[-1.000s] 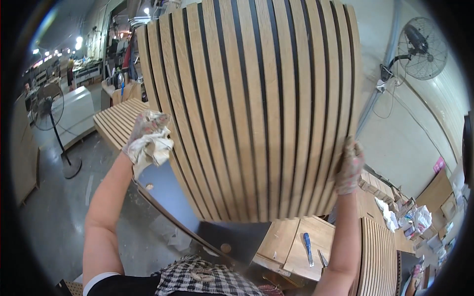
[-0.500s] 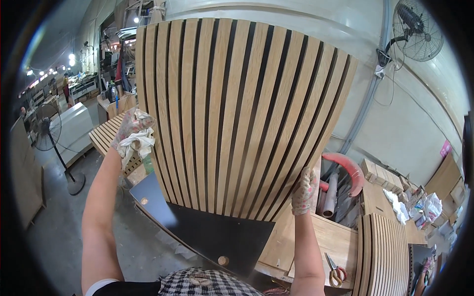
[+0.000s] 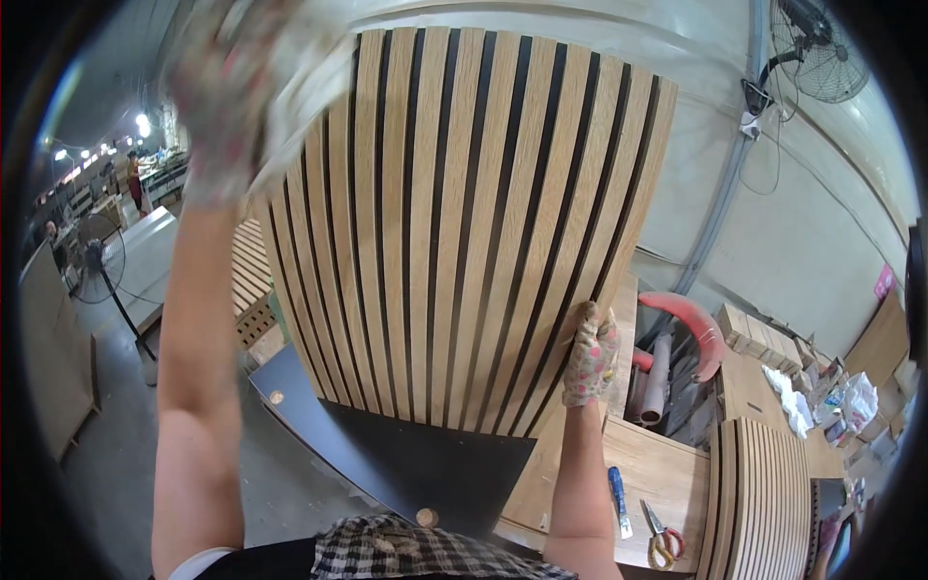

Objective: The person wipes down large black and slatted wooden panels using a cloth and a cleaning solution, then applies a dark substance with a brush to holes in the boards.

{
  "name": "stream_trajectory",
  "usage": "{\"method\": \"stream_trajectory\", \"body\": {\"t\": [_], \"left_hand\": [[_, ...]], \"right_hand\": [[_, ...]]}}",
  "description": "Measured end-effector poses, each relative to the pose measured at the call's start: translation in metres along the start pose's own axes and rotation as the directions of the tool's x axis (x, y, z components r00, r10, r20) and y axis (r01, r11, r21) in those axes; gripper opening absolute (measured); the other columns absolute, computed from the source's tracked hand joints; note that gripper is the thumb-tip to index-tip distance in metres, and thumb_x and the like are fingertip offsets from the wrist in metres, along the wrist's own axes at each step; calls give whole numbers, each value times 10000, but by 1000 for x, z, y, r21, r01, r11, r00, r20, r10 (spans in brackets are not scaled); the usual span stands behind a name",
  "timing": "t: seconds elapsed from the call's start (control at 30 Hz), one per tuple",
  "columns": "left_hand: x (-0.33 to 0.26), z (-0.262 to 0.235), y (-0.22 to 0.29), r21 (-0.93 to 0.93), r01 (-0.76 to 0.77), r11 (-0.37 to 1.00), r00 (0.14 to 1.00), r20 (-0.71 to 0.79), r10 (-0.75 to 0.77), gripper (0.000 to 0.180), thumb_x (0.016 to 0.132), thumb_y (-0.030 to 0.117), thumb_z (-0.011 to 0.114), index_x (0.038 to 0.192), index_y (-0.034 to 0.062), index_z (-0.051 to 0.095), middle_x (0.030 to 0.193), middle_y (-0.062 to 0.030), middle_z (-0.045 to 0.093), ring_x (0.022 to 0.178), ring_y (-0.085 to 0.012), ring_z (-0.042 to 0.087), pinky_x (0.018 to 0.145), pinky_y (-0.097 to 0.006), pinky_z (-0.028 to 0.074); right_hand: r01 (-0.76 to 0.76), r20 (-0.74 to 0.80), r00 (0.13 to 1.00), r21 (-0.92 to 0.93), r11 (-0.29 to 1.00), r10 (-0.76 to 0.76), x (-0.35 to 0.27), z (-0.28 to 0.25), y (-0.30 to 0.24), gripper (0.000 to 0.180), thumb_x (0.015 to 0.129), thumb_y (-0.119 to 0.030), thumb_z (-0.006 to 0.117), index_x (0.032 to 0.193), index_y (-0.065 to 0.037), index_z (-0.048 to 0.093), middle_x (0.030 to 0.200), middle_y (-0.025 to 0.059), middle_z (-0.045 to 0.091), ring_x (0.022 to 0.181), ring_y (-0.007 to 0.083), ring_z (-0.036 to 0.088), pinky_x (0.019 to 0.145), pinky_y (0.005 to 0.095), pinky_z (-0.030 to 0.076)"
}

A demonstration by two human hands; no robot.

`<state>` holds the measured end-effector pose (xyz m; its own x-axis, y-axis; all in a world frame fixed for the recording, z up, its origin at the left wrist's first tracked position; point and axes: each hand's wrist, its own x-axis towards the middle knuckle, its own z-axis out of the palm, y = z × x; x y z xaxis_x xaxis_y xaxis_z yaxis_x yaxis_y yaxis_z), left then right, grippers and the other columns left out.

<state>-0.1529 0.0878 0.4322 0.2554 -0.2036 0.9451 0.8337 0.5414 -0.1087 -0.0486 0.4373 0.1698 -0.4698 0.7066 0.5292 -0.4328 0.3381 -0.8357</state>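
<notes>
A slatted wood panel (image 3: 440, 222), pale slats with black gaps between, stands upright before me on a black board (image 3: 387, 464). Raised to the panel's upper left corner, my left hand (image 3: 227, 106) wears a patterned glove and is smeared by motion. It holds a white cloth (image 3: 307, 111), which covers that corner. My right hand (image 3: 590, 358), gloved in a dotted pattern, grips the panel's lower right edge with the thumb on the front; the fingers behind are partly hidden.
Scissors (image 3: 663, 541) and a blue-handled scraper (image 3: 620, 503) lie on the wooden bench at right. Beyond are another slatted panel (image 3: 768, 493), a red curved piece (image 3: 691, 329) and a wall fan (image 3: 817, 53). A standing fan (image 3: 97, 256) is at left.
My left hand has swept up with the cloth from the panel's left side to its top corner. The panel has tilted slightly. The scraper has come into sight beside my right arm.
</notes>
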Motion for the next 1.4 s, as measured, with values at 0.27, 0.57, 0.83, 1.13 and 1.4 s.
{"method": "stream_trajectory", "body": {"t": [0.27, 0.57, 0.83, 1.13, 1.4], "left_hand": [[-16, 170, 162, 239, -562, 792, 827, 127, 548, 121, 760, 207, 620, 828, 109, 639, 784, -54, 604, 735, -210, 602, 574, -393, 423], [-140, 105, 181, -137, -596, 791, 643, 508, 573, 398, 740, 228, 634, 1128, 149, 596, 1059, -45, 584, 984, -220, 578, 830, -457, 452], [-41, 129, 173, -2, -399, 917, 822, 442, 359, 504, 763, 186, 668, 1253, 156, 559, 1238, -71, 548, 1087, -259, 524, 920, -448, 417], [-328, 20, 180, -456, -332, 826, 367, 744, 558, 325, 793, 176, 596, 1116, 135, 601, 1162, -77, 582, 1100, -259, 546, 881, -462, 464], [-262, 6, 165, -509, -110, 854, 687, 582, 435, 454, 829, 290, 615, 1271, 210, 543, 1217, -40, 540, 1107, -266, 516, 888, -467, 466]], "right_hand": [[88, -11, 996, 123, 989, -87, -13, 3, 4, 276, 990, -318, 561, 927, -64, 648, 738, -52, 572, 660, 40, 457, 577, 232, 359], [126, 13, 991, 264, 956, -135, -3, -5, 28, 267, 964, -270, 594, 1093, -39, 629, 912, -29, 624, 768, 65, 541, 652, 227, 425], [-14, -119, 988, 573, 820, 101, -16, -24, 124, 417, 1025, -341, 445, 1261, -14, 549, 1087, 26, 621, 991, 99, 564, 863, 246, 445], [11, 96, 990, 692, 722, -107, 15, -3, 86, 315, 1039, -271, 376, 1160, -52, 569, 947, -14, 576, 858, 82, 549, 768, 215, 447], [348, 27, 926, 326, 879, -377, 20, -10, 79, 224, 1027, -210, 379, 951, -87, 551, 801, -71, 439, 688, 21, 403, 583, 183, 338]]}}
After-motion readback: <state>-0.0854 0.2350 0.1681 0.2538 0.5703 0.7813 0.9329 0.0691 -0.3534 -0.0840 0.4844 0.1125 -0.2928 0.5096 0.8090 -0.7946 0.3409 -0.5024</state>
